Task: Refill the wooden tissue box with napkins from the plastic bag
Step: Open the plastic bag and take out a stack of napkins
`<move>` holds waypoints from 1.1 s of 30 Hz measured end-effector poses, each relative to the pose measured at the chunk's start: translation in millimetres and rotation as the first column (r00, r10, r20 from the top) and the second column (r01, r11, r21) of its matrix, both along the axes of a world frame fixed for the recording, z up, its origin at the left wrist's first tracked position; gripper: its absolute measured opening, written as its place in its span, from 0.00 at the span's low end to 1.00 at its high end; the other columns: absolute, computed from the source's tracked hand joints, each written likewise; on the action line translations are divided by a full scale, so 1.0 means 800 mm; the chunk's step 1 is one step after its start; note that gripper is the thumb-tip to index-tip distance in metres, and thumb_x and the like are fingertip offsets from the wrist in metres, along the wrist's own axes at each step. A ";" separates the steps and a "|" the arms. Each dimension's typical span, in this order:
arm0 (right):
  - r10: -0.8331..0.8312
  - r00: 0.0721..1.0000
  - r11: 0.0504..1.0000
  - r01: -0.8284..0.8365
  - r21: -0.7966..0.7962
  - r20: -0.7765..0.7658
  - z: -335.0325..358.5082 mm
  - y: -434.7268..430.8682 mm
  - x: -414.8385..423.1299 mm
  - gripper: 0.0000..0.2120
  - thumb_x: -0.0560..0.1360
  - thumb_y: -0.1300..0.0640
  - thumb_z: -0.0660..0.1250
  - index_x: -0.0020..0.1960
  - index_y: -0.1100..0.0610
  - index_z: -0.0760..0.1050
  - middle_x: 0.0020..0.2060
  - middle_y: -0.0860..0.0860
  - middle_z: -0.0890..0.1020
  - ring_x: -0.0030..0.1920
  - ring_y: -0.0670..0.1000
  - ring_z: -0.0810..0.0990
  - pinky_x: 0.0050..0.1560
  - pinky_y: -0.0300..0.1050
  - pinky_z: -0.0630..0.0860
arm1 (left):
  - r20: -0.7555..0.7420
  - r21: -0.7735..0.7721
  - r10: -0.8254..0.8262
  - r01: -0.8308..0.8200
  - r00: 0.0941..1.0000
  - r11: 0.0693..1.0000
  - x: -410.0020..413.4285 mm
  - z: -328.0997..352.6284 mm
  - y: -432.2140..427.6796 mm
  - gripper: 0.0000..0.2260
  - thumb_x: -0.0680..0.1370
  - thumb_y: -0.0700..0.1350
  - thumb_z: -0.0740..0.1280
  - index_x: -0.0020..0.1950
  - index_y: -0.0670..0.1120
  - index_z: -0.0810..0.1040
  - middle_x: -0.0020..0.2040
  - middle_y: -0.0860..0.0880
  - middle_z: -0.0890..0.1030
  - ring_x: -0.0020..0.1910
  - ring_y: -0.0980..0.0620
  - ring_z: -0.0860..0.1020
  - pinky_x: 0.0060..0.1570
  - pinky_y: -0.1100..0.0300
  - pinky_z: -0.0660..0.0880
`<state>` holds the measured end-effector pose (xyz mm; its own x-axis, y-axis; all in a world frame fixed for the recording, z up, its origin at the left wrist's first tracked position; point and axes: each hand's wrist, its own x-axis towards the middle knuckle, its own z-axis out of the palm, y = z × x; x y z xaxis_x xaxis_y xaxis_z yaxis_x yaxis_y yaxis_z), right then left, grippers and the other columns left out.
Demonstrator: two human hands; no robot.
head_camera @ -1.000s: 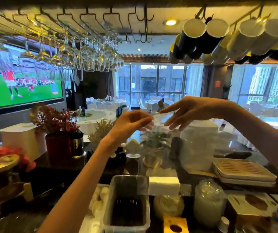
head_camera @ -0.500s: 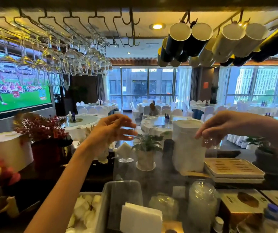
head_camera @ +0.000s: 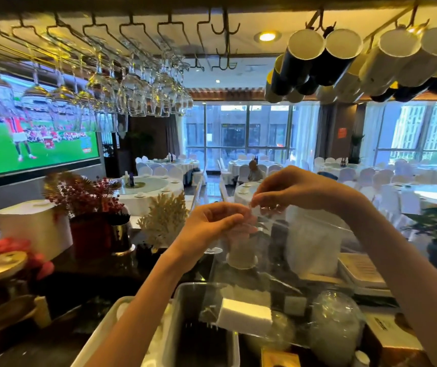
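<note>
Item: bag (head_camera: 241, 263), clear plastic, crinkled, hanging below my fingertips. Left hand (head_camera: 213, 223) pinching top edge; right hand (head_camera: 289, 190) pinching same edge just beside it. Napkins (head_camera: 244, 312): white block, squared, lying in bag bottom, well below fingers, over grey bin (head_camera: 201, 329).

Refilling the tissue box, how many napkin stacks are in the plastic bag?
1: a white napkin stack lies at the bottom of the plastic bag; others may be hidden behind glare.

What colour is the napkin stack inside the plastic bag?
White; the napkin stack shows through the clear plastic bag in the head view.
</note>
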<state>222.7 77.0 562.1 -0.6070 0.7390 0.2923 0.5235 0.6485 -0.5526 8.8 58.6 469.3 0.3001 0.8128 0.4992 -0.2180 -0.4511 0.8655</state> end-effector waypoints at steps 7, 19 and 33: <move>-0.312 0.909 0.440 0.396 0.806 -0.276 -0.039 -0.010 -0.041 0.05 0.72 0.52 0.74 0.47 0.52 0.84 0.41 0.49 0.86 0.41 0.51 0.82 0.39 0.47 0.79 | 0.149 -0.100 0.202 -0.189 0.968 0.977 0.012 0.010 -0.003 0.09 0.78 0.35 0.67 0.57 0.33 0.79 0.50 0.37 0.85 0.45 0.44 0.86 0.45 0.57 0.84; -0.228 0.942 0.415 0.324 0.850 -0.248 -0.086 -0.030 -0.068 0.08 0.77 0.54 0.68 0.49 0.57 0.82 0.45 0.53 0.86 0.45 0.55 0.84 0.36 0.50 0.81 | 0.032 0.033 0.270 -0.271 0.962 0.962 0.008 0.015 -0.032 0.11 0.79 0.31 0.63 0.56 0.41 0.81 0.52 0.41 0.85 0.50 0.46 0.85 0.52 0.54 0.82; -0.542 0.644 0.640 0.733 0.231 -0.540 -0.113 -0.054 0.055 0.53 0.61 0.22 0.63 0.76 0.33 0.40 0.80 0.47 0.53 0.78 0.56 0.54 0.70 0.65 0.59 | 0.169 -0.015 0.277 -0.279 0.946 0.960 -0.018 0.029 -0.046 0.09 0.79 0.31 0.62 0.55 0.36 0.80 0.50 0.39 0.86 0.48 0.42 0.85 0.45 0.58 0.83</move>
<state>266.5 34.2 471.7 0.2151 0.6430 0.7351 0.6904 0.4323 -0.5801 -5.6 21.4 492.7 -0.0261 0.8473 0.5305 -0.2248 -0.5220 0.8228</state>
